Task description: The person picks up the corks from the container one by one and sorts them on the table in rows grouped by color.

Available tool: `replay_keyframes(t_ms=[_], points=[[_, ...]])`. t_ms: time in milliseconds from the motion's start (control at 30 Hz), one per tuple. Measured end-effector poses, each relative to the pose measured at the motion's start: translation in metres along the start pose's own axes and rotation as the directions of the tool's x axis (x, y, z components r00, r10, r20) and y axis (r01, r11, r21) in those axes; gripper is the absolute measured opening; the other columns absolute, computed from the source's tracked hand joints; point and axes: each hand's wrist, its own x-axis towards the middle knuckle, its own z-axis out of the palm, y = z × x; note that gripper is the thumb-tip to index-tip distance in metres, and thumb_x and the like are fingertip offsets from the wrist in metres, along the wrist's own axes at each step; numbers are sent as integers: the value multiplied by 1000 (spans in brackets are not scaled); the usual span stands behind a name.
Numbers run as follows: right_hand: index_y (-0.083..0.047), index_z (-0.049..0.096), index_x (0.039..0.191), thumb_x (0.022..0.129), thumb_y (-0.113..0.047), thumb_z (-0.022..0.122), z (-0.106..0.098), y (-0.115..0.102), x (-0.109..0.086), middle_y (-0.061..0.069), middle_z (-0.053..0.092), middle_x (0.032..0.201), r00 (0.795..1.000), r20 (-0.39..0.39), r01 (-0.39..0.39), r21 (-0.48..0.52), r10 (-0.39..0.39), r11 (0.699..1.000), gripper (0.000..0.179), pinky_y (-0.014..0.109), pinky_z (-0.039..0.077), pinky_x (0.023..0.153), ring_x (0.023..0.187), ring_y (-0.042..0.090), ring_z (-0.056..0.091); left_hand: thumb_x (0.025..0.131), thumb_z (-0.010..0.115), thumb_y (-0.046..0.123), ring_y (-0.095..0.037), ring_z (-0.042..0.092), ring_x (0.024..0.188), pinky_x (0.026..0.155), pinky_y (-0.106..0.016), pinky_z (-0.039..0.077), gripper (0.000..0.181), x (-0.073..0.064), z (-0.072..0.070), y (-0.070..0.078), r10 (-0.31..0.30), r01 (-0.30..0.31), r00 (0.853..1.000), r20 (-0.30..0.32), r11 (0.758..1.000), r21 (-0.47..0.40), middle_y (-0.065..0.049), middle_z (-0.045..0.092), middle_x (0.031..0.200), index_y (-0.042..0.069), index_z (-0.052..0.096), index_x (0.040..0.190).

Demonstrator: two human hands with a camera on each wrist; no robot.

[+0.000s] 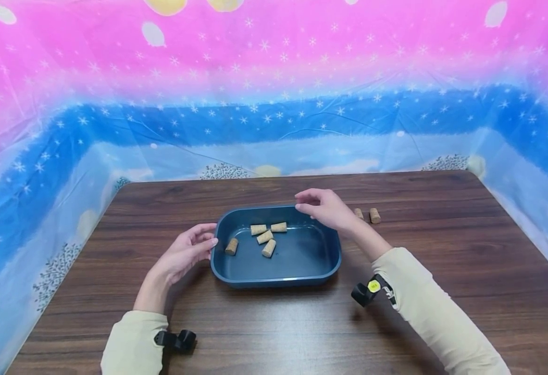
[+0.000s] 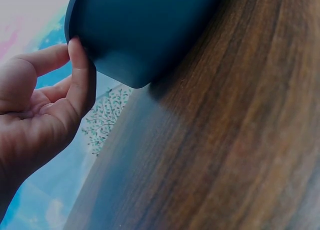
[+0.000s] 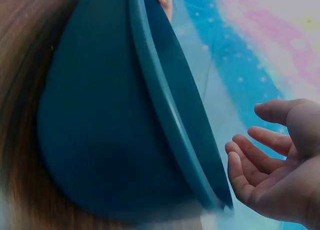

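Observation:
A dark blue rectangular basin [image 1: 302, 255] with rounded corners stands on the table. Several corks lie inside, among them one cork [image 1: 231, 246] near its left wall and another cork [image 1: 269, 248] close to the middle. My left hand [image 1: 187, 252] pinches the basin's left rim between thumb and fingers, as the left wrist view also shows at the basin's edge [image 2: 145, 29]. Above the far right part of the rim hovers my right hand [image 1: 325, 208]. In the right wrist view this hand [image 3: 280, 165] is loosely bent, with nothing in it, apart from the basin.
Two more corks, one cork [image 1: 374, 215] fully seen and one cork [image 1: 359, 213] partly behind the right arm, stand on the brown wooden table [image 1: 274, 323] right of the basin. A pink and blue patterned cloth [image 1: 274, 120] hangs around the table's back and sides.

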Motion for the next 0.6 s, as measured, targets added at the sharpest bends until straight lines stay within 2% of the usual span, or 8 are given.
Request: replay_keyframes(t_ms=[367,600], points=[[-2,58,129,97,-16,60,36,-12,8,12,64,116,999,53,-8,66,5,998,35,40,51,87,107,25,59,99,57,13,-15,61,90,82,-27,53,55,-1,0,1,3,-3,1000,-8,1000,19,-22,50,116,-5,32,144],[0,59,128,96,-16,61,60,-22,12,11,63,117,993,112,25,77,-34,997,35,36,52,84,106,23,59,98,58,12,-16,61,89,82,-28,53,53,1,-1,-2,-7,7,1000,-16,1000,9,-20,51,115,-2,34,144]])
